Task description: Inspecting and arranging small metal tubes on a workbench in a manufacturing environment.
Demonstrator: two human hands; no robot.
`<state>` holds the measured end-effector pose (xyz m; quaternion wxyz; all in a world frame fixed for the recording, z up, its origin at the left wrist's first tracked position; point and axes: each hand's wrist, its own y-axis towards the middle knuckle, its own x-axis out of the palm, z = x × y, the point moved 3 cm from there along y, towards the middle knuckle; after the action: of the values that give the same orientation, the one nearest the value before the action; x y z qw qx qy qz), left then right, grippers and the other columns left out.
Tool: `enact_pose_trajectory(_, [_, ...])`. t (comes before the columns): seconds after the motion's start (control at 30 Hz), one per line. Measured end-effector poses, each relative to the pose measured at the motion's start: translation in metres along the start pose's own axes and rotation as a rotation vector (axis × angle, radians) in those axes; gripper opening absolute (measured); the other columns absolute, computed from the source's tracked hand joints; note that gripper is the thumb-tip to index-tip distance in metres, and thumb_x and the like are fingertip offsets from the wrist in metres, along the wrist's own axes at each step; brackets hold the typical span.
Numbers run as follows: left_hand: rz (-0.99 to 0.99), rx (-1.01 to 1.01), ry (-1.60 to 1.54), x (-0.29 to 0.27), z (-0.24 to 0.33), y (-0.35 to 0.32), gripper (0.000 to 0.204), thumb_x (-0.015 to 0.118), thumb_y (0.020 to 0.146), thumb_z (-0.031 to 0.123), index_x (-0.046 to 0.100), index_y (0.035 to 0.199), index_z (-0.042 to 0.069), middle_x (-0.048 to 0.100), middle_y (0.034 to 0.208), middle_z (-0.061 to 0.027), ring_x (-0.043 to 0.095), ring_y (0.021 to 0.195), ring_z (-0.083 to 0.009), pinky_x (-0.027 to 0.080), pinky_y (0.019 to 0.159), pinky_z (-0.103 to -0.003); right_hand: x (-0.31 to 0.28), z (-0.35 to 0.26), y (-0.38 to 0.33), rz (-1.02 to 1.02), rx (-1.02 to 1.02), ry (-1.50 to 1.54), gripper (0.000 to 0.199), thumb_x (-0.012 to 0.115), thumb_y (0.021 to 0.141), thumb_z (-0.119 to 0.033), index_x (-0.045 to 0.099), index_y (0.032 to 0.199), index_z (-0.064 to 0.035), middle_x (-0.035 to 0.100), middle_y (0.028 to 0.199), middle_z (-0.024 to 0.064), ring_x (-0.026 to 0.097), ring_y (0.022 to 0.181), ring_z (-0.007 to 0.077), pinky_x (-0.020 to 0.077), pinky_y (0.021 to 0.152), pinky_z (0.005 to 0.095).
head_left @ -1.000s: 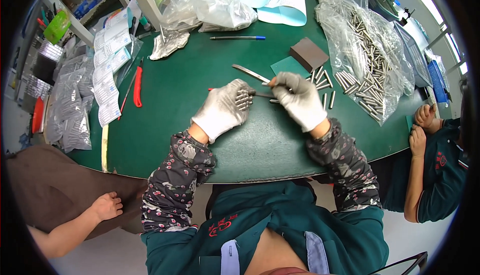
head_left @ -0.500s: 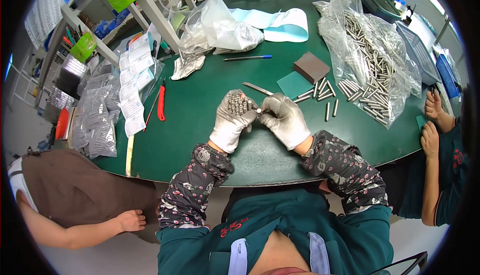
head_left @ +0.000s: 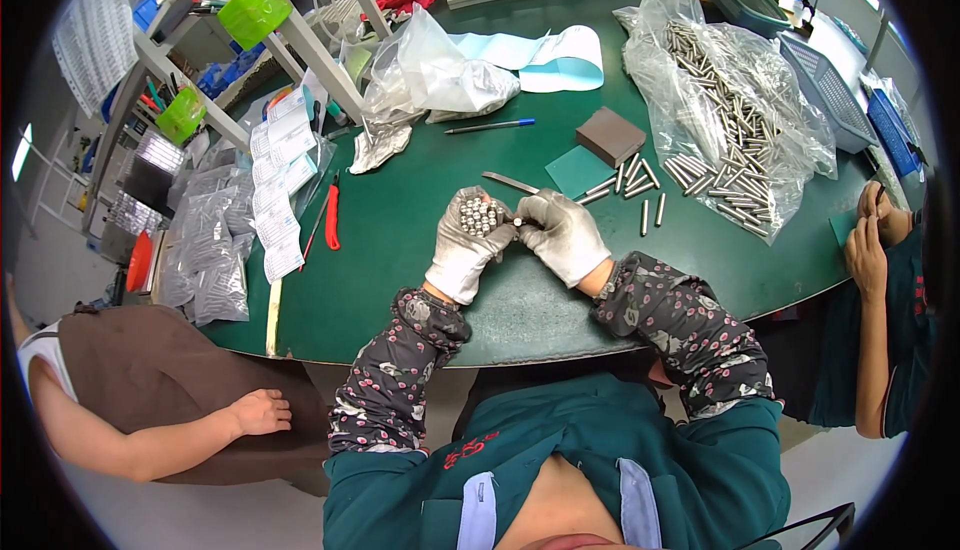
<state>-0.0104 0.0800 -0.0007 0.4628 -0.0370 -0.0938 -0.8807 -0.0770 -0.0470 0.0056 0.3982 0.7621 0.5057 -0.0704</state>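
My left hand [head_left: 463, 246], in a white work glove with grey stains, is closed round a bundle of metal pins [head_left: 480, 216] with their round ends turned up. My right hand [head_left: 565, 238], gloved alike, meets it at the fingertips and pinches a single metal pin [head_left: 517, 221], seen end-on. Just beyond the right hand lie a flat metal strip [head_left: 510, 182], a green square sheet [head_left: 578, 170] and a brown block [head_left: 611, 136]. Several loose pins [head_left: 636, 174] rest beside the block.
A clear plastic bag [head_left: 650, 60] spills a heap of pins on the right. A pen [head_left: 490, 127] and a red-handled tool [head_left: 332, 215] lie on the green table [head_left: 420, 165]. Co-workers are at both sides; one holds a small green sheet [head_left: 842, 225].
The whole view has shifted slightly. The bundle's pin ends now face upward more directly. Both hands stay together at the single pin; the right-hand co-worker's hands have moved closer together.
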Motion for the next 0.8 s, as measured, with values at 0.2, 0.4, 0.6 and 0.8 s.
enact_pose_trajectory(0.2, [0.004,0.000,0.018,0.000,0.000,0.000,0.035,0.065,0.072,-0.005,0.048,0.099,0.007,0.059,0.080,-0.0022,0.052,0.053,-0.0064,0.040,0.039,-0.018,0.000,0.000,0.001,-0.016,0.001,-0.011,0.015,0.064,0.069,-0.007,0.056,0.080,-0.0052,0.055,0.076,0.0111,0.055,0.075,0.0291,0.0440,0.066,0.0355])
enact_pose_trajectory(0.4, [0.003,0.003,0.050,-0.001,-0.001,0.001,0.035,0.066,0.072,-0.005,0.047,0.098,0.007,0.059,0.078,-0.0016,0.051,0.053,-0.0059,0.040,0.039,-0.017,0.002,0.003,0.001,-0.010,-0.003,-0.020,0.016,0.064,0.069,-0.007,0.056,0.082,-0.0050,0.055,0.077,0.0110,0.055,0.076,0.0293,0.0445,0.067,0.0357])
enact_pose_trajectory(0.6, [0.007,0.005,0.095,0.002,-0.001,0.002,0.036,0.067,0.071,-0.003,0.047,0.098,0.008,0.058,0.078,-0.0008,0.051,0.054,-0.0060,0.040,0.039,-0.018,0.000,0.002,0.000,-0.020,-0.006,-0.029,0.015,0.063,0.070,-0.008,0.056,0.083,-0.0046,0.056,0.077,0.0106,0.055,0.077,0.0292,0.0450,0.068,0.0363])
enact_pose_trajectory(0.8, [0.011,0.147,0.335,-0.008,-0.019,0.006,0.043,0.073,0.068,0.008,0.046,0.102,0.005,0.059,0.082,0.0002,0.057,0.071,-0.0084,0.048,0.063,-0.021,-0.004,-0.007,-0.001,-0.118,-0.079,-0.242,0.018,0.059,0.073,-0.009,0.059,0.090,-0.0022,0.058,0.076,0.0115,0.057,0.075,0.0304,0.0468,0.067,0.0375])
